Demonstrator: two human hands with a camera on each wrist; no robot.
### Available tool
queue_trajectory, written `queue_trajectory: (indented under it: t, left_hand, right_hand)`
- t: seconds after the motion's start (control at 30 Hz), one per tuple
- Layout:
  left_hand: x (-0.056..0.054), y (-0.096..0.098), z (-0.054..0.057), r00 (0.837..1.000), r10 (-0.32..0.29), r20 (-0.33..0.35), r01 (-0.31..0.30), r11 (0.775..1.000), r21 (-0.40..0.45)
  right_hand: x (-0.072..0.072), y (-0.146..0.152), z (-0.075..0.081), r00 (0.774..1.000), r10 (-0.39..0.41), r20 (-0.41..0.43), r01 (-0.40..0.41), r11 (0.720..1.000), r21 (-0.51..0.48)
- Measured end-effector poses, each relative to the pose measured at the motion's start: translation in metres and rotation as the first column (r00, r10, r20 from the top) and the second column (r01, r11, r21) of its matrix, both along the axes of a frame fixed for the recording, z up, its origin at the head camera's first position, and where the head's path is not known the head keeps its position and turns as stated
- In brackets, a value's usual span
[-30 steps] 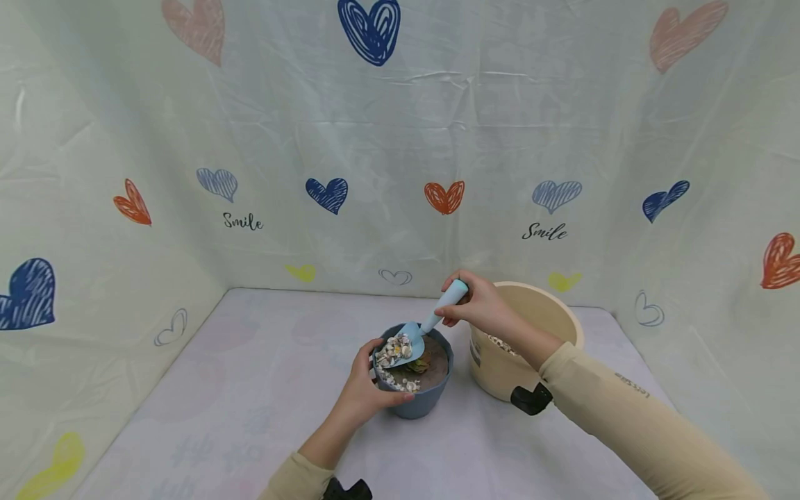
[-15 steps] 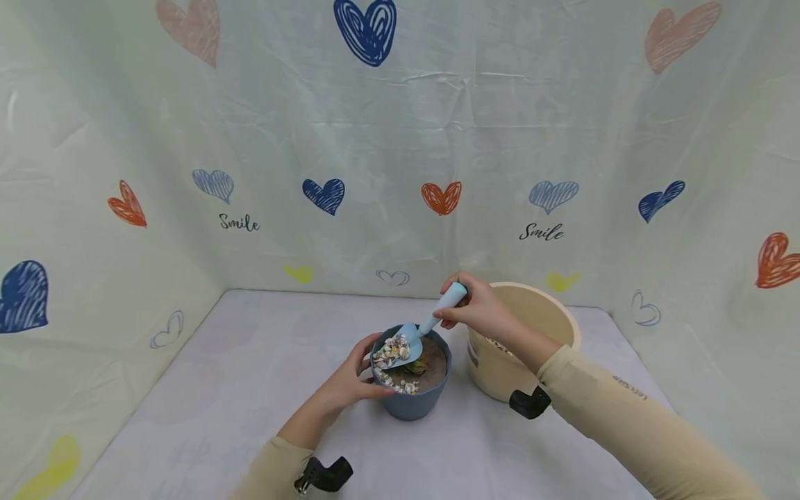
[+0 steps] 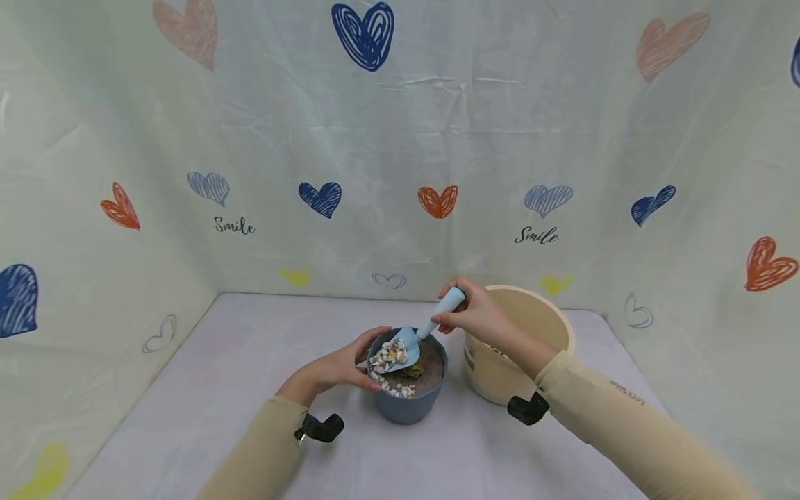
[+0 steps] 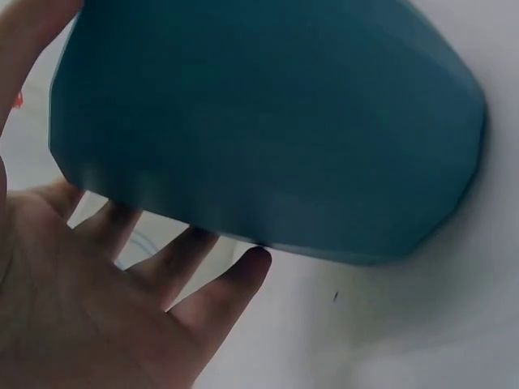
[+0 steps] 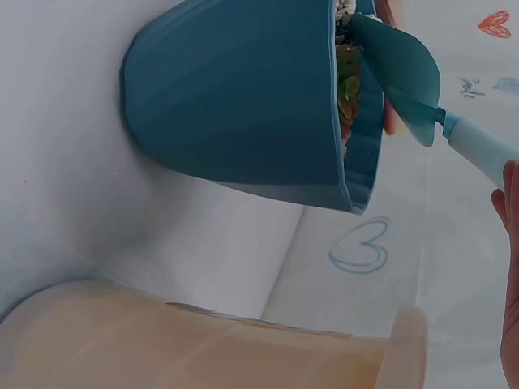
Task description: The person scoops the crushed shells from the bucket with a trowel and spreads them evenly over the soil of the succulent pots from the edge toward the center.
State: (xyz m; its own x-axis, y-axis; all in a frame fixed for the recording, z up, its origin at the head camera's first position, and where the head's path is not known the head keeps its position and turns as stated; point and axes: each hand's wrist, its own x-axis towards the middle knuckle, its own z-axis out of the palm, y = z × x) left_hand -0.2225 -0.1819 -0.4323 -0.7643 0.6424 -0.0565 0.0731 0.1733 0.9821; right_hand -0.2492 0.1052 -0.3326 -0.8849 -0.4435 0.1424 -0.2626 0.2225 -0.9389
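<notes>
My left hand (image 3: 337,364) grips a blue-grey flower pot (image 3: 407,408) at its left side, thumb on the near wall and fingers round the far side. In the left wrist view its fingers (image 4: 215,304) lie along the pot wall. My right hand (image 3: 478,316) pinches the handle of a light-blue hand trowel (image 3: 414,352), tilted down to the left over the pot. Small pale stones (image 3: 389,354) lie on the trowel's blade. More stones (image 3: 400,389) rest on the soil along the pot's left and near edge. A small succulent (image 5: 349,85) grows in the middle, partly under the blade.
A cream bucket (image 3: 490,380) stands right of the pot, under my right forearm; some of its contents show inside. A white cloth covers the table (image 3: 250,375). A curtain (image 3: 375,139) printed with hearts hangs behind and at both sides.
My left hand and forearm have swung left and farther round the pot's left side. The trowel stays over the pot with the stones on it. The whole view has shifted slightly.
</notes>
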Motion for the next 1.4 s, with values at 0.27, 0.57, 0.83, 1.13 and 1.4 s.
queue_trajectory:
  t: [0.27, 0.57, 0.83, 1.13, 1.4]
  left_hand:
    - [-0.014, 0.0, 0.002, 0.997, -0.08, -0.017, 0.08, 0.997, -0.011]
    - [-0.013, 0.002, 0.001, 0.999, -0.039, -0.011, 0.038, 0.999, -0.012]
    - [-0.008, 0.004, -0.002, 0.999, -0.025, -0.034, 0.024, 1.0, -0.017]
    - [0.0, 0.008, -0.002, 0.999, 0.046, -0.02, -0.047, 0.997, -0.053]
    - [0.007, 0.013, -0.002, 0.995, 0.102, -0.015, -0.102, 0.993, -0.052]
  right_hand:
    - [0.0, -0.001, 0.0, 1.0, 0.007, -0.001, -0.007, 1.0, -0.015]
    - [0.001, -0.001, 0.0, 1.0, 0.007, -0.003, -0.007, 1.0, -0.017]
    - [0.001, -0.001, -0.001, 1.0, 0.009, -0.014, -0.009, 1.0, -0.016]
    - [0.001, 0.002, -0.003, 1.0, 0.021, -0.021, -0.021, 1.0, -0.019]
    - [0.002, 0.003, 0.0, 0.999, 0.026, -0.022, -0.026, 1.0, -0.012]
